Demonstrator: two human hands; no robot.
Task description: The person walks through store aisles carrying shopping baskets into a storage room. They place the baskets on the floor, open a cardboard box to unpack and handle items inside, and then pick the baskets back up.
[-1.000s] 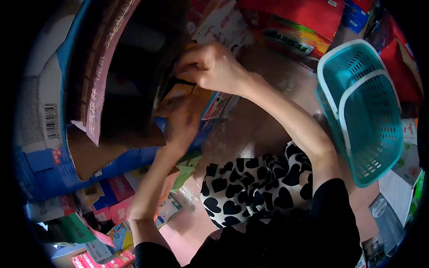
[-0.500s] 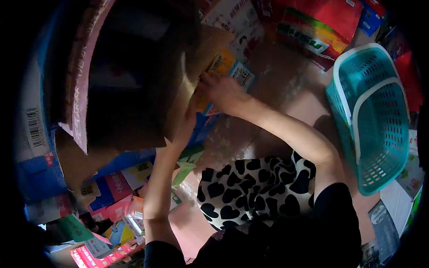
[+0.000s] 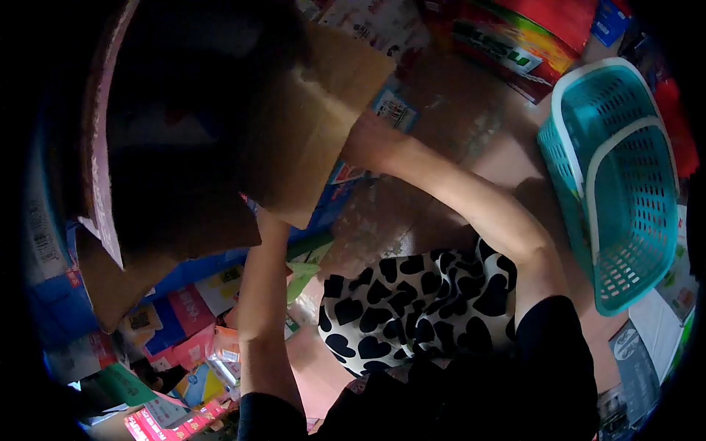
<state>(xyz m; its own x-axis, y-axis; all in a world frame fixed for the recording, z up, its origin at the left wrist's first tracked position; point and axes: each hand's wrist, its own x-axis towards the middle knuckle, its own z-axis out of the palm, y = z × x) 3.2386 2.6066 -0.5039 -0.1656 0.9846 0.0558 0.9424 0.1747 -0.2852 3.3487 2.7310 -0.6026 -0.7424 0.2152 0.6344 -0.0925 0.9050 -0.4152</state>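
A large cardboard box (image 3: 176,140) stands open at the left, its inside in deep shadow. One brown flap (image 3: 316,132) juts from its right side and catches the light. My right hand (image 3: 365,142) is at the outer edge of this flap, its fingers hidden behind the cardboard. My left forearm (image 3: 263,294) reaches up to the flap's lower corner, and the left hand is out of sight behind it. Whether either hand grips the flap or something behind it, I cannot tell. Behind the flap shows a piece of blue packaging with a printed code (image 3: 395,110).
A teal plastic basket (image 3: 632,213) with a white rim and handle is at the right. A red printed carton (image 3: 515,44) sits at the far side. Flattened colourful packaging (image 3: 191,309) is piled at the lower left. Grey printed card (image 3: 634,367) lies at the lower right.
The lit flap has swung outward toward the right and down, now covering my right fingers and left hand. The orange packaging beside my right hand is now hidden. The box has shifted slightly left.
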